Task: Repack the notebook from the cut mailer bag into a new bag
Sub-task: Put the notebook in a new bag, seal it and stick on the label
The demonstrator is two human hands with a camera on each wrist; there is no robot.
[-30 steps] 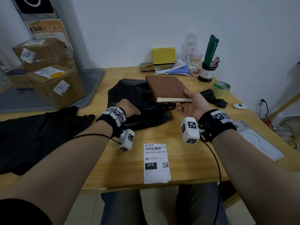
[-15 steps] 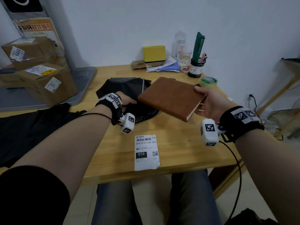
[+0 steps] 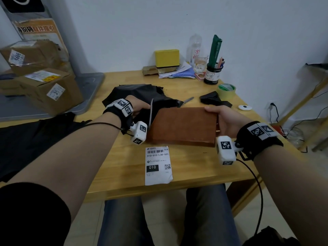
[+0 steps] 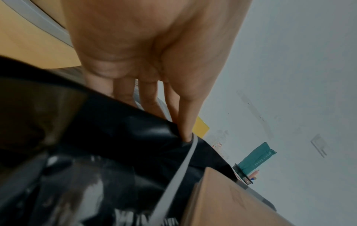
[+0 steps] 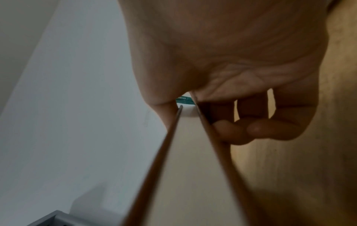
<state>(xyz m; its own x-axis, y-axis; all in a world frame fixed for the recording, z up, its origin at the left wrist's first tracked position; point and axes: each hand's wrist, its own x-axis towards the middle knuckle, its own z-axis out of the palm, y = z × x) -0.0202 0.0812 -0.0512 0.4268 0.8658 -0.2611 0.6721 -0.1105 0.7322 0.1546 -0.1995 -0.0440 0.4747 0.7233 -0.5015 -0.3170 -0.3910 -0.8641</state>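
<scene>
My right hand (image 3: 219,118) grips the right edge of the brown notebook (image 3: 182,126), thumb on the cover and fingers (image 5: 251,131) curled underneath. The notebook (image 5: 185,160) lies nearly flat, low over the wooden table (image 3: 204,166), just behind a white shipping label (image 3: 158,166). Left of it, my left hand (image 3: 140,106) pinches the edge of the crumpled black cut mailer bag (image 3: 140,92), beside its grey seal strip (image 4: 185,162). The notebook's corner (image 4: 231,198) sits beside that bag (image 4: 115,137). Whether the notebook touches the table I cannot tell.
A heap of black bags (image 3: 30,139) lies at the table's left. A cutter (image 3: 188,99), black scrap (image 3: 212,100), tape roll (image 3: 227,89) and small white device (image 3: 245,107) sit behind the notebook. A pen holder (image 3: 213,75), yellow box (image 3: 166,58) and cardboard boxes (image 3: 46,89) stand further back.
My right hand has carried the notebook from above the cut bag toward me and lowered it flat near the label. My left hand has kept its hold on the bag.
</scene>
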